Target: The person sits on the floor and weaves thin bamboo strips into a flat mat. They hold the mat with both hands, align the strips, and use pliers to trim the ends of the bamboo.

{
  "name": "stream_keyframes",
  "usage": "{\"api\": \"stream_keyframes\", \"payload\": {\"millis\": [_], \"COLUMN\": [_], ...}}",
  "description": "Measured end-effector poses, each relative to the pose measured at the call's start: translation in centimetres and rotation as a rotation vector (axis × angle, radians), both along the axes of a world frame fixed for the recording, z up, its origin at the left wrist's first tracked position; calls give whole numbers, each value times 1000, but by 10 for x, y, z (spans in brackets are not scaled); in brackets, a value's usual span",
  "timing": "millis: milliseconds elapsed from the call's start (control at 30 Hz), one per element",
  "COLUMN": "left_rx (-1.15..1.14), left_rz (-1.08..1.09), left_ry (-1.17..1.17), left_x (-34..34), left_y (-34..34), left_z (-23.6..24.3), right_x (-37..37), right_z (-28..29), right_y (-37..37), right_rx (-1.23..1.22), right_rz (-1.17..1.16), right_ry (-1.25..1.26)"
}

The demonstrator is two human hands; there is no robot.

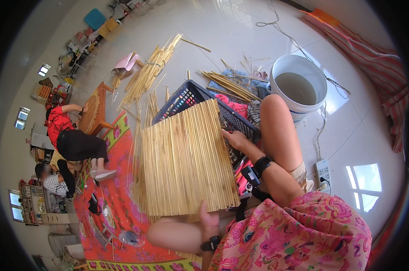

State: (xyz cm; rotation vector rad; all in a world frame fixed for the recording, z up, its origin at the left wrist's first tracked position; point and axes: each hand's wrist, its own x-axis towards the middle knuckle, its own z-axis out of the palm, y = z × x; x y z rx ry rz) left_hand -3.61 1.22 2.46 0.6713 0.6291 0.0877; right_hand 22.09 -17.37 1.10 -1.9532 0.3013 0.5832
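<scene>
A squarish panel of straw-coloured reeds (186, 162), its stalks laid side by side, lies tilted over my lap. My left hand (208, 223) grips its near edge, the thumb showing and the other fingers hidden beneath. At the far right edge, my right hand (233, 139) is closed on the panel's side, fingertips partly behind it. Behind the panel stands a dark blue plastic basket (182, 100) with cloth and other items inside, partly covered by the panel. Dark bands with a small device circle my wrists.
A white bucket of cloudy liquid (299, 88) stands right of my raised knee. Bundled reeds (152, 70) and loose stalks (231, 86) lie beyond the basket. A red floral mat (118, 189) spreads left, where two people sit near a wooden table (98, 110). A power strip (322, 174) lies right.
</scene>
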Motion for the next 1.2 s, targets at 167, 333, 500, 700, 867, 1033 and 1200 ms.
{"api": "stream_keyframes", "payload": {"millis": [167, 333, 500, 700, 867, 1033, 1200], "left_rx": [-26, -10, -8, 28, 29, 29, 34], "left_rz": [-5, -18, 15, 27, 30, 21, 23], "left_ry": [-3, -15, 30, 45, 53, 37, 46], "left_x": [2, 3, 0, 0, 1, 0, -1], "left_y": [-2, -5, -3, -4, -7, -7, -7], "left_z": [3, 12, 4, 4, 6, 5, 3], "right_x": [3, 7, 15, 18, 19, 20, 18], "right_z": [-17, -11, -14, -13, -12, 2, -2], "right_y": [-2, 5, 9, 10, 10, 6, 7], "right_rx": [56, 30, 38, -16, -33, -35, -63], "right_rz": [-55, -41, -65, -81, -78, -27, -48], "right_ry": [23, -32, -42, -63, -68, -1, -19]}}
